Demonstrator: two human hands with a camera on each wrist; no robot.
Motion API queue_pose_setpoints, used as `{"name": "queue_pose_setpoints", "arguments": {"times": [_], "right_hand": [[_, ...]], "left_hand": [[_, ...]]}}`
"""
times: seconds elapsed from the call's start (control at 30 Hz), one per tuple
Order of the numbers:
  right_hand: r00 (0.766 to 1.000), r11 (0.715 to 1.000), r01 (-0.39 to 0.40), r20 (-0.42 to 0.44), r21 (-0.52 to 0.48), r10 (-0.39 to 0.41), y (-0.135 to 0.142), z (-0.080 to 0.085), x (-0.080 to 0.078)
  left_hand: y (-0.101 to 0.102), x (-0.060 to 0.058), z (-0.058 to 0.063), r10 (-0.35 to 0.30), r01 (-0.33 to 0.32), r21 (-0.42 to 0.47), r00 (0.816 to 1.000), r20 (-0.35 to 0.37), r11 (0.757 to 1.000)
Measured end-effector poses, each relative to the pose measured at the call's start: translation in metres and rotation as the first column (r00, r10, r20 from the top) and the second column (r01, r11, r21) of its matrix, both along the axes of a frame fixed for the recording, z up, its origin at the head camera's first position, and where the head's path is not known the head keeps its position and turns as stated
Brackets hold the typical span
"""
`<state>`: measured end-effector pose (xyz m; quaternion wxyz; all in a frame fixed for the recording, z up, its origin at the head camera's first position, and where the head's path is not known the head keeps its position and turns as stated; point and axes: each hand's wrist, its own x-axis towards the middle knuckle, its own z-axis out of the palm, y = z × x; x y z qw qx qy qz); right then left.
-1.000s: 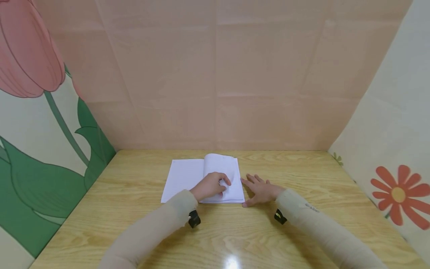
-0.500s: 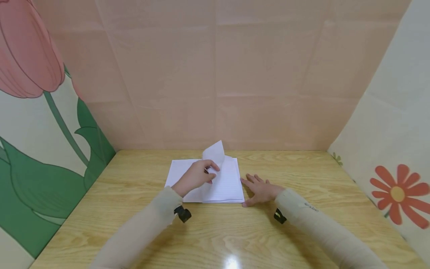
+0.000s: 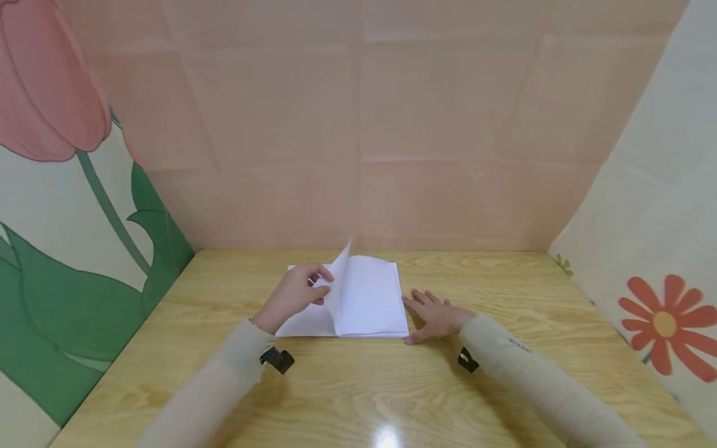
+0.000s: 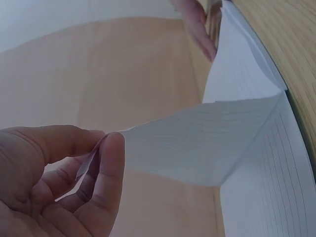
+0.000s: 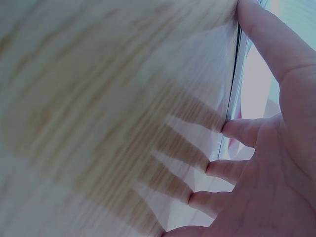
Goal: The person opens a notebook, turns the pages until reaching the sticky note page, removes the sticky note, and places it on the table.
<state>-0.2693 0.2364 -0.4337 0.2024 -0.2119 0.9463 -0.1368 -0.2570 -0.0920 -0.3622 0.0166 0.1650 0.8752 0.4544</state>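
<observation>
An open notebook point(image 3: 372, 298) with lined white pages lies on the table. My left hand point(image 3: 299, 289) pinches a page point(image 4: 197, 138) between thumb and fingers, as the left wrist view shows. That page stands nearly upright from the spine, bowed over the left half. Beside the notebook's right edge, my right hand point(image 3: 434, 317) rests with its fingers spread. Its thumb and index fingertip touch that edge, and the other fingertips rest on the table in the right wrist view.
The wooden table point(image 3: 358, 392) runs back to a plain pinkish backdrop point(image 3: 358, 124). Side panels carry a printed tulip point(image 3: 50, 81) at left and a red flower point(image 3: 665, 325) at right. Each wrist wears a small black device point(image 3: 277, 359).
My left hand has moved left, drawing the page from the right half up past the spine. The right hand has stayed still at the notebook's right edge.
</observation>
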Motion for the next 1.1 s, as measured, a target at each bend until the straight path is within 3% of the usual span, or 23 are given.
{"name": "queue_pose_setpoints", "arguments": {"times": [0.1,0.5,1.1], "right_hand": [[1.0,1.0,0.007,0.007,-0.011,-0.007,-0.001,0.003,0.0],[1.0,1.0,-0.016,0.002,-0.009,0.016,-0.004,0.005,0.004],[1.0,1.0,0.002,0.011,-0.013,-0.002,-0.005,0.008,0.004]], "left_hand": [[-0.012,0.002,0.0,0.009,-0.009,0.005,1.0,-0.008,1.0],[-0.051,0.009,-0.015,0.101,-0.098,-0.034,0.989,0.11,0.995],[-0.074,0.0,-0.047,0.165,-0.126,-0.189,0.965,0.205,0.974]]}}
